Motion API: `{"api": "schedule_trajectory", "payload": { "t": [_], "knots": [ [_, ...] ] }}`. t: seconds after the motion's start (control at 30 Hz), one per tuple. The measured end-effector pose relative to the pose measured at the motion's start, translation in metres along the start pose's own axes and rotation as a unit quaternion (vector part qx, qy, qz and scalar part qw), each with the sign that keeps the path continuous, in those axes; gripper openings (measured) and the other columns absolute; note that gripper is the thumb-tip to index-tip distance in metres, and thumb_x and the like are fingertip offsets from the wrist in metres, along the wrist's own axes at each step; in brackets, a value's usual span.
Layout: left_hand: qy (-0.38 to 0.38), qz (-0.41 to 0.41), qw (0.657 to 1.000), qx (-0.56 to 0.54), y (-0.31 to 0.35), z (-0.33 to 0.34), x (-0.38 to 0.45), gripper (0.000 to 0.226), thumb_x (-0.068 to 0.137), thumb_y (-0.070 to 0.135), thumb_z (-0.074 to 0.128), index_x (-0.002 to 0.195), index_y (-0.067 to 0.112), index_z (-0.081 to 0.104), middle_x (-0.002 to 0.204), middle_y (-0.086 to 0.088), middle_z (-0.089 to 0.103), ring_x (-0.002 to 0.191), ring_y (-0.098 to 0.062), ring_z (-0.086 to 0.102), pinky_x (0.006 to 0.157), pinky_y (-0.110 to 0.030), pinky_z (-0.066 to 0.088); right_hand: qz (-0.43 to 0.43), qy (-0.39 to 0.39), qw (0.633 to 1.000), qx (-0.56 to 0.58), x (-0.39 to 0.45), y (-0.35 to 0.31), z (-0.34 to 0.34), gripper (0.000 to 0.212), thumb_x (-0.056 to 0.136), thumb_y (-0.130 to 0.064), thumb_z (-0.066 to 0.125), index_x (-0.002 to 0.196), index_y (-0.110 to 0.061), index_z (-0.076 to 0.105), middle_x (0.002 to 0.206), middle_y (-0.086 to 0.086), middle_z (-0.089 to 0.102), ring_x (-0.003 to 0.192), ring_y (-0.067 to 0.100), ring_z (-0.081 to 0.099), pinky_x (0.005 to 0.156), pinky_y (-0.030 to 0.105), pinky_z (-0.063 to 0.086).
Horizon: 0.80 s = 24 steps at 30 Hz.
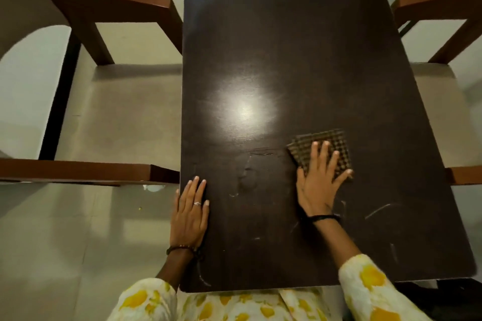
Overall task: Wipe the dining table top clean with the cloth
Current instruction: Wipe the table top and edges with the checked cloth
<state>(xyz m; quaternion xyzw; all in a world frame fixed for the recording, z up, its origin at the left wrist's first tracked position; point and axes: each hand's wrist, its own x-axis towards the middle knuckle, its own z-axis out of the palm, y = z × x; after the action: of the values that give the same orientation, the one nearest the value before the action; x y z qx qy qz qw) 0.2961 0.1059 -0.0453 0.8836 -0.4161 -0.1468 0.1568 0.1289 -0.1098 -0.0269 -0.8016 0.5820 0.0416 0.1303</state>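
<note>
On the far left stands a chair [86, 101] with brown wood arms and a pale seat, pushed in close to the surface [287, 47]. The floor [52, 229] below is pale, with a black line across it. The left hand [189, 212] lies flat on the near left edge of the surface, palm down. Its fingers are straight and close together, so this grip is open and holds nothing. A ring [197, 203] sits on one finger, and a dark bead band [182, 249] goes round the wrist. The surface is dark brown and long, and runs away from the person. A bright round spot of light [245, 109] shines near its middle. Thin pale smears [245, 177] show on the near part, between the two hands, and more show near the right edge. The right hand [319, 185] is flat too, with its fingers spread wide. It presses down on the cloth [320, 148] and does not curl round it, so this grip is open on top of the cloth. The cloth is dark with a small check pattern, folded into a square, and it lies on the right half of the surface, under the fingertips. A black band [324, 217] is on that wrist. Both sleeves [370, 286] are white with yellow spots. On the far right is another chair [443, 101], only partly in view.
</note>
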Motion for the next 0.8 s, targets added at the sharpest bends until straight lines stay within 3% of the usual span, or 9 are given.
{"api": "schedule_trajectory", "payload": {
  "t": [0.13,0.2,0.33,0.4,0.5,0.6,0.8],
  "knots": [
    [0.057,-0.121,0.99,-0.05,-0.007,0.0,0.0,0.053,0.09,0.033,0.03,0.137,0.008,0.035,0.142,-0.016,0.039,0.128,-0.031,0.039,0.107,-0.048,0.029,-0.132,-0.031,0.991,-0.007,-0.026,-0.091,0.025,0.077,0.09,-0.04,0.045,0.148,-0.023,-0.003,0.159,0.003,-0.003,0.145,0.029,-0.004,0.108,0.063,-0.012],
    [0.067,-0.163,0.982,-0.067,-0.005,0.0,0.001,0.052,0.09,0.031,0.034,0.138,0.009,0.033,0.138,-0.017,0.044,0.122,-0.033,0.046,0.098,-0.048,0.039,-0.193,-0.05,0.98,-0.008,-0.033,-0.125,0.035,0.078,0.089,-0.04,0.047,0.149,-0.023,0.001,0.159,0.003,0.0,0.145,0.03,-0.002,0.105,0.062,-0.017],
    [0.059,-0.215,0.972,-0.073,-0.005,0.0,-0.003,0.052,0.095,0.028,0.038,0.143,0.023,0.021,0.111,-0.016,0.064,0.084,-0.032,0.063,0.069,-0.04,0.051,-0.287,-0.078,0.954,-0.041,-0.031,-0.169,0.047,0.075,0.091,-0.043,0.041,0.148,-0.027,-0.004,0.159,0.0,-0.005,0.145,0.027,-0.008,0.1,0.058,-0.027],
    [0.058,-0.242,0.966,-0.07,-0.004,0.001,-0.004,0.053,0.094,0.031,0.038,0.143,0.027,0.017,0.106,-0.015,0.067,0.073,-0.034,0.064,0.062,-0.041,0.051,-0.32,-0.091,0.941,-0.053,-0.027,-0.183,0.049,0.073,0.091,-0.042,0.04,0.148,-0.028,-0.004,0.159,-0.001,-0.005,0.145,0.027,-0.008,0.099,0.057,-0.028],
    [0.064,-0.246,0.964,-0.073,-0.004,0.004,-0.004,0.05,0.095,0.029,0.038,0.143,0.023,0.024,0.11,-0.015,0.066,0.073,-0.037,0.064,0.063,-0.042,0.051,-0.367,-0.098,0.923,-0.064,-0.023,-0.186,0.048,0.071,0.091,-0.04,0.041,0.148,-0.029,0.0,0.159,-0.001,-0.004,0.145,0.026,-0.007,0.103,0.057,-0.024],
    [0.075,-0.27,0.958,-0.068,-0.007,0.006,-0.005,0.041,0.095,0.024,0.038,0.135,0.014,0.039,0.101,-0.018,0.068,0.075,-0.039,0.063,0.065,-0.042,0.049,-0.438,-0.113,0.887,-0.092,-0.026,-0.169,0.042,0.07,0.092,-0.041,0.041,0.148,-0.031,0.0,0.159,-0.003,-0.007,0.146,0.024,-0.008,0.107,0.056,-0.02],
    [0.078,-0.283,0.952,-0.086,-0.011,0.007,-0.005,0.037,0.094,0.018,0.038,0.13,0.009,0.045,0.091,-0.022,0.068,0.077,-0.041,0.062,0.068,-0.045,0.048,-0.5,-0.152,0.843,-0.128,-0.032,-0.135,0.03,0.068,0.093,-0.041,0.039,0.147,-0.036,-0.003,0.158,-0.009,-0.008,0.145,0.019,-0.01,0.111,0.054,-0.016]
  ]
}}
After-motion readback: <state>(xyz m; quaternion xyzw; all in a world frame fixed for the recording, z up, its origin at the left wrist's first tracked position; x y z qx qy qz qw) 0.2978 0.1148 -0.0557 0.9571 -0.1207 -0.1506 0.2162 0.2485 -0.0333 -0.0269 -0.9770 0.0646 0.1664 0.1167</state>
